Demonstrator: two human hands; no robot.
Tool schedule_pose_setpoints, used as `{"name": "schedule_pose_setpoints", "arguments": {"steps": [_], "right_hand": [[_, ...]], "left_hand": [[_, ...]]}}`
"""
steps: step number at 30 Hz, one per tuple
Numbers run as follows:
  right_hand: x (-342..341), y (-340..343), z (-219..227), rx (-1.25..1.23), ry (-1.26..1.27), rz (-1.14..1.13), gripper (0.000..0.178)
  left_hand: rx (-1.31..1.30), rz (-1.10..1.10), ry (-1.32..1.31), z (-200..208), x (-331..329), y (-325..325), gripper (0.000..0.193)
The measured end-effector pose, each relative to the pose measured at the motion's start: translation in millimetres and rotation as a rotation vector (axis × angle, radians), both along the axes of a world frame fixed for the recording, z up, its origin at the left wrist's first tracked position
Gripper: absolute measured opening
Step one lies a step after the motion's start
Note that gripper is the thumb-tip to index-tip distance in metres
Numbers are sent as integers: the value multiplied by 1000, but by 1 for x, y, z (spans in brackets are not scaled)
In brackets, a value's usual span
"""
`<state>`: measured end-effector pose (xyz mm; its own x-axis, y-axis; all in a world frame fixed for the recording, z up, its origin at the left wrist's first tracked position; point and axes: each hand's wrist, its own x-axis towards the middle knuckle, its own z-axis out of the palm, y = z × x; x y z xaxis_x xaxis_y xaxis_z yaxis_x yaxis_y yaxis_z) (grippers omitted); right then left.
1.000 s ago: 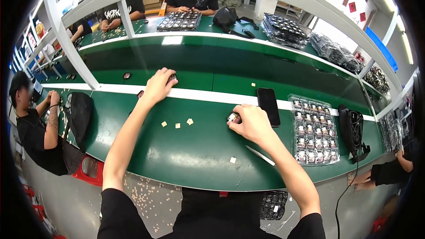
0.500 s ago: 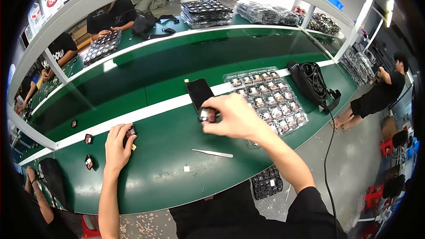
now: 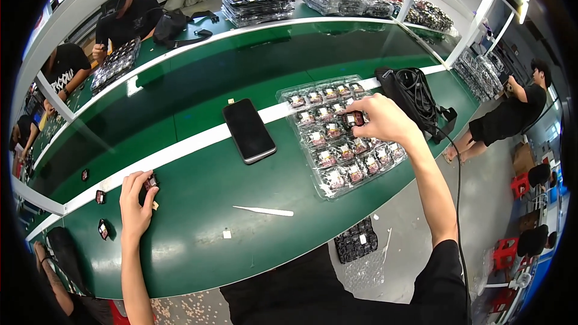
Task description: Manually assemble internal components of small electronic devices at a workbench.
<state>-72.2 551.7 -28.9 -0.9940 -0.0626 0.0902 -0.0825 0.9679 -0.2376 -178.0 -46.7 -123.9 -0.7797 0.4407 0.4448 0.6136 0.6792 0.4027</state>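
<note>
A small black part with a red and white inside (image 3: 353, 120) is pinched between the thumb and fingers of my right hand (image 3: 385, 119). That hand hovers over a clear plastic tray (image 3: 329, 190), whose pockets hold several similar parts. On the left, my left hand (image 3: 136, 203) closes around another small black part (image 3: 150, 182) resting at the green bench top. A scrap of tan paper (image 3: 155, 206) lies beside my left thumb. More small black parts, one (image 3: 103, 229) near and another (image 3: 100, 197) farther off, lie left of that hand.
A black phone (image 3: 249, 131) lies left of the tray, with white tweezers (image 3: 264, 210) and a white square (image 3: 227, 235) nearer me. A black bag with a coiled cable (image 3: 412, 97) sits right of the tray. Stacked trays (image 3: 257, 6) stand beyond the belt; other people work around.
My right hand has moved right with the small black part, from above the phone to over the tray. My left hand keeps its part. The whole view has shifted slightly.
</note>
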Motion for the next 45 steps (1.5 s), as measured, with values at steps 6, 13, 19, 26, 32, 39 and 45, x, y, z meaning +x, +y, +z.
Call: {"name": "schedule_pose_setpoints", "arguments": {"steps": [6,13,19,26,32,39,45], "right_hand": [[-30,35,5,-260,300,-173,40],[-81,100,-33,-38,231,-470,56],[-60,86,-22,-242,320,-424,55],[23,-91,5,-577,87,-164,31],[81,-214,-48,-37,134,284,52],[53,-242,-78,-60,283,303,29],[32,-254,-71,-391,203,370,20]], "left_hand": [[-23,13,9,-1,0,-2,37],[-13,2,-13,1,2,1,37],[-12,-44,-6,8,10,8,40],[-29,-291,-113,10,32,23,46],[-76,-287,-194,17,28,17,66],[-174,-297,-244,22,35,-1,68],[-93,-388,-304,16,32,-1,57]]}}
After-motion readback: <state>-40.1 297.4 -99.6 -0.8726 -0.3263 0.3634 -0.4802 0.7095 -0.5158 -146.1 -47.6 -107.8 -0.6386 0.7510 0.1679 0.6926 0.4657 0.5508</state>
